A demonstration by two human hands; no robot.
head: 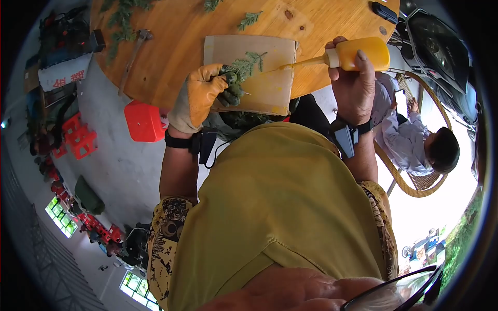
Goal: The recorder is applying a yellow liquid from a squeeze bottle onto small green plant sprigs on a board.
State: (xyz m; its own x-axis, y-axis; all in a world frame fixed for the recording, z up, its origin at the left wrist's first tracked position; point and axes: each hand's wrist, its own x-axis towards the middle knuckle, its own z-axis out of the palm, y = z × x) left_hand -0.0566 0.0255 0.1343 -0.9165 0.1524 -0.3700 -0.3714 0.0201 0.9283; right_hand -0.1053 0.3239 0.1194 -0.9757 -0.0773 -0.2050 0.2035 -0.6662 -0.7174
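Observation:
My left hand (210, 93), in an orange and grey work glove with dark green fingertips, pinches a small green conifer sprig (249, 66) above a sheet of cardboard (225, 46). In my bare right hand (356, 81) is a squeeze bottle of yellow-orange liquid (363, 52), lying nearly level. Its long nozzle points left, towards the sprig, with its tip over the right part of the cardboard. Yellow smears mark the cardboard, which rests at the near edge of a round wooden table (171, 50). A thin pale stem end shows below my gloved fingers.
A hammer (136, 58) lies at the table's left, near conifer branches (122, 19). Another sprig (249, 20) lies beyond the cardboard, and a black object (384, 13) at the far right edge. A red plastic stool (143, 121) stands lower left. A person (408, 132) sits at right.

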